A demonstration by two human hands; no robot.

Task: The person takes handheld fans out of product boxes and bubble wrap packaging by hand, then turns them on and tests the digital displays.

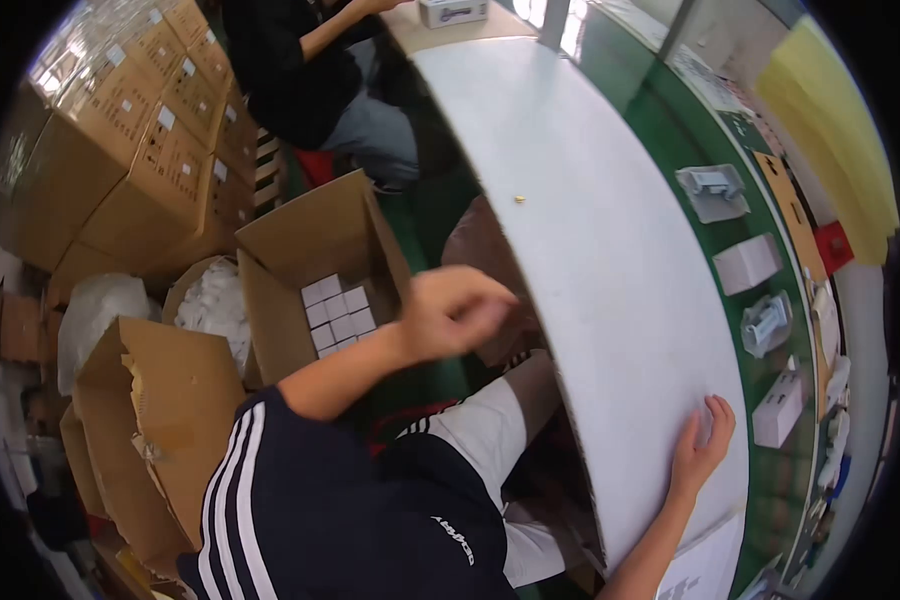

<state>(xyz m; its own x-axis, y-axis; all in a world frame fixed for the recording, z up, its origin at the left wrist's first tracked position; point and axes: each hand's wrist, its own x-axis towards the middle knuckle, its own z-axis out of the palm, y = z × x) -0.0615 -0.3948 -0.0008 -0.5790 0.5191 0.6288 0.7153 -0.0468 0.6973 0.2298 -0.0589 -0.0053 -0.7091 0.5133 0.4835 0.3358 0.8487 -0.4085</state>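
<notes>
My left hand [460, 312] is raised beside the near edge of the white table [610, 250], to the right of an open cardboard box [305, 225]. Its fingers look curled but are smeared by motion, and nothing held can be made out. Inside that box stand several small white boxes [340, 325] in rows. My right hand [703, 447] rests at the far edge of the table, fingers bent and apart, holding nothing. A small gold-coloured piece [519, 199] lies on the tabletop, away from both hands.
Beyond the table, a green surface [715, 330] carries white boxes [748, 264] and bagged parts [767, 323]. Another open carton [185, 400] and stacked cartons [160, 140] stand at left. A seated person [300, 90] works at the top, near a printed box [453, 11].
</notes>
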